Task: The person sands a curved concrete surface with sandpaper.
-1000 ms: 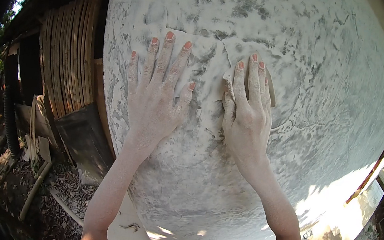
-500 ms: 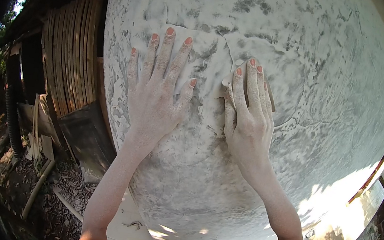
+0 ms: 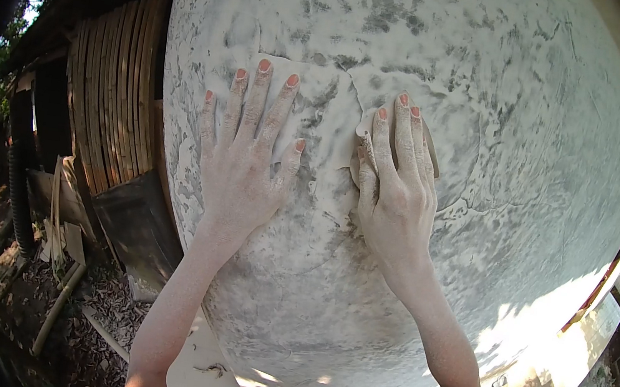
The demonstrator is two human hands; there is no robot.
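Observation:
A large wall surface (image 3: 358, 308), mottled white and grey and coated in pale dust, fills the middle of the view. My left hand (image 3: 245, 174) lies flat on it with the fingers spread, holding nothing. To its right, my right hand (image 3: 400, 204) presses a folded piece of sandpaper (image 3: 430, 148) against the same surface. The sheet shows past both sides of the fingers, and its left edge curls up by the thumb. Most of the sheet is hidden under the hand. White powder coats both hands and forearms.
On the left stands a shed wall of upright wooden slats (image 3: 109, 91), with a dark panel (image 3: 137, 226) leaning below it. Poles (image 3: 57, 309) and dry leaves lie on the ground there. A pale ledge (image 3: 210, 375) runs along the bottom. Sunlight falls at lower right.
My right hand has slid slightly upward over the wall with the sandpaper. My left hand keeps its place on the surface. The view has tilted a little, so the wall appears lower.

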